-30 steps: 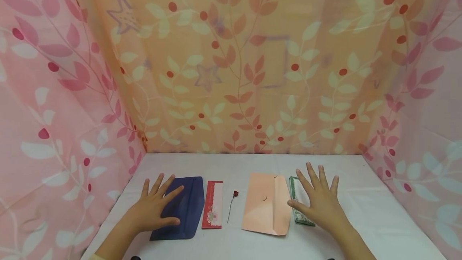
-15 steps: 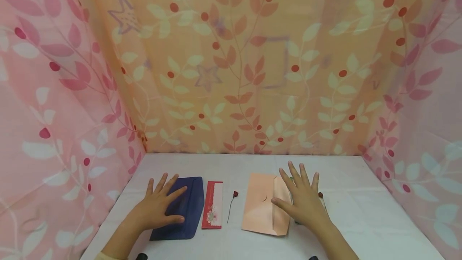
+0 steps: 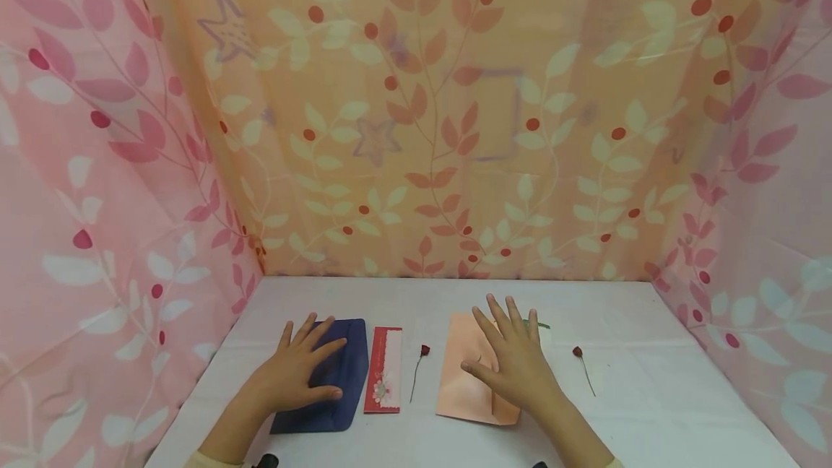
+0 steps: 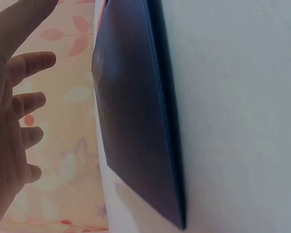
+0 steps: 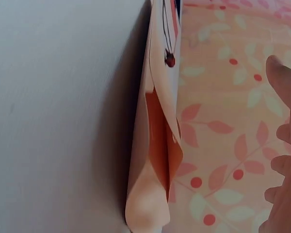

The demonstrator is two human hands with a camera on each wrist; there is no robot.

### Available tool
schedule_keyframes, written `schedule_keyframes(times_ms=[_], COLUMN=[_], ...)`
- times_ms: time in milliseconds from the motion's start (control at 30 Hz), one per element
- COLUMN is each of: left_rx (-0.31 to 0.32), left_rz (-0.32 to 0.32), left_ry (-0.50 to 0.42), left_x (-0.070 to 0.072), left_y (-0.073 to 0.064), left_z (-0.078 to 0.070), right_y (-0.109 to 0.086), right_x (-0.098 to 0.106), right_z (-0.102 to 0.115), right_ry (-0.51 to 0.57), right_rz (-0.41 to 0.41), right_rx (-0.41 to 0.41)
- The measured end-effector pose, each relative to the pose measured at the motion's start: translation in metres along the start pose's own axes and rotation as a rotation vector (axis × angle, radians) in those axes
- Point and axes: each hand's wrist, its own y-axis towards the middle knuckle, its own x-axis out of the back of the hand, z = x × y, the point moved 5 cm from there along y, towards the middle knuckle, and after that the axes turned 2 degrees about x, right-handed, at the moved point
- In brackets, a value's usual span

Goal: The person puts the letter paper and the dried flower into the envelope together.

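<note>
My left hand (image 3: 292, 374) hovers with spread fingers above a navy blue envelope (image 3: 354, 374). In the left wrist view a gap shows between the hand (image 4: 7, 97) and the envelope (image 4: 131, 107). Over a peach envelope (image 3: 455, 381) is my right hand (image 3: 520, 374), fingers spread, holding nothing. That hand hides most of a green-edged card (image 3: 538, 325). The right wrist view shows the peach envelope (image 5: 145, 204) gaping at one end, apart from the fingers. Between the envelopes lie a red and white card (image 3: 383, 370) with a flower print and a thin-stemmed small red rose (image 3: 425, 352).
A second small red rose (image 3: 578, 354) lies to the right of my right hand. All this is on a white-covered table (image 3: 663, 381). Leaf-patterned curtains hang behind, in orange (image 3: 429, 128), and along the sides, in pink (image 3: 97, 237).
My right hand has moved left from the green-edged card to over the peach envelope, uncovering the second rose. My left hand has shifted slightly right over the navy envelope.
</note>
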Motion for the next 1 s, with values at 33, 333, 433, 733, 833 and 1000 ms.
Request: schedule_keyframes(times_ms=[33,333,433,733,833,1000], left_rx=[-0.007,-0.037,-0.034,-0.006,0.001,-0.003], left_rz=[-0.003,0.019,0.051,0.069,0.079,0.100], left_ry=[0.005,-0.012,-0.027,-0.035,-0.038,-0.043], left_x=[0.000,-0.004,-0.008,-0.006,-0.008,-0.012], left_y=[0.001,0.007,0.008,0.008,0.009,0.007], left_z=[-0.001,-0.007,-0.008,-0.003,-0.002,-0.004], right_y=[0.001,0.007,0.011,0.018,0.023,0.031], right_x=[-0.002,-0.013,-0.016,-0.036,-0.044,-0.054], right_z=[0.003,0.023,0.030,0.053,0.062,0.082], right_ry=[0.001,0.045,0.049,0.074,0.062,0.100], right_rz=[-0.003,0.042,0.059,0.073,0.087,0.140], right_rx=[0.008,0.026,0.033,0.086,0.100,0.098])
